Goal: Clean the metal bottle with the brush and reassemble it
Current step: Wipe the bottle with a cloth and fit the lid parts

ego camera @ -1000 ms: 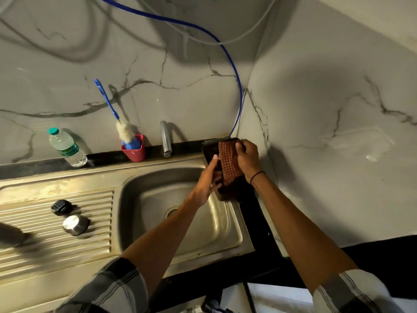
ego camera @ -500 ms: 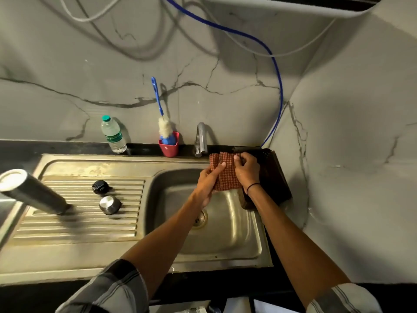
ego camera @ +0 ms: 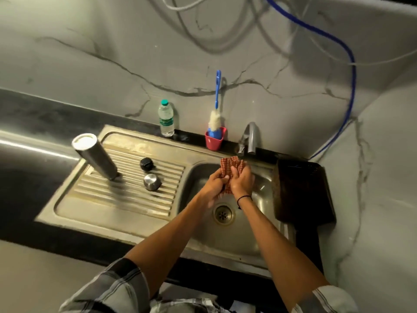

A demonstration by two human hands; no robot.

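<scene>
Head view showed us that, against the frames from 1.0 s and 0.5 s before, the checked red cloth (ego camera: pixel 230 170) had come off the dark board (ego camera: pixel 302 190) at the right edge of the sink (ego camera: pixel 158 224) and now sat bunched over the basin. The left hand (ego camera: pixel 214 184) and the right hand (ego camera: pixel 242 182) both had their fingers curled round it, pressed together above the drain (ego camera: pixel 223 214). The view had also swung left, so the drainboard lay fully in sight.

On that ribbed drainboard we saw the metal bottle (ego camera: pixel 94 157) standing mouth down near its back left corner, with the black stopper (ego camera: pixel 146 164) and the steel cap (ego camera: pixel 152 181) apart from it toward the basin. The brush (ego camera: pixel 215 114) stood in a red cup (ego camera: pixel 215 138) on the black ledge at the sink's back edge, a plastic water bottle (ego camera: pixel 166 118) to its left and the tap (ego camera: pixel 250 138) to its right. Grey veined marble walls met in a corner on the right, with a blue hose (ego camera: pixel 352 82) and white cables hanging across them.

The left hand was motion-blurred at the heel, so we could not make out its lower fingers. Much of the cloth was hidden between the palms, and the striped sleeves (ego camera: pixel 112 288) were cut off at the bottom edge.
</scene>
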